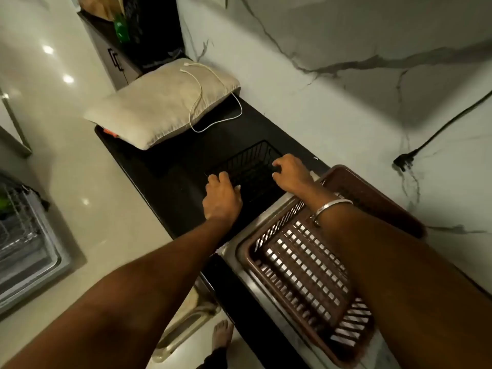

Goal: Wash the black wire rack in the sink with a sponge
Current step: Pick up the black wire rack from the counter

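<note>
The black wire rack [250,162] stands on the black countertop [170,179], just left of the steel sink [241,245]. My left hand [222,197] grips its near rim with curled fingers. On the rack's right rim my right hand [290,173] holds the wire, a metal bangle on that wrist. A brown slatted plastic basket [300,265] fills the sink. No sponge shows in the head view.
A beige pillow [162,105] with a white cable [197,102] on it lies at the counter's far end. A brown tray [372,198] sits behind the sink by the marble wall. A black plug [403,161] hangs at right. A metal rack [18,227] sits low left.
</note>
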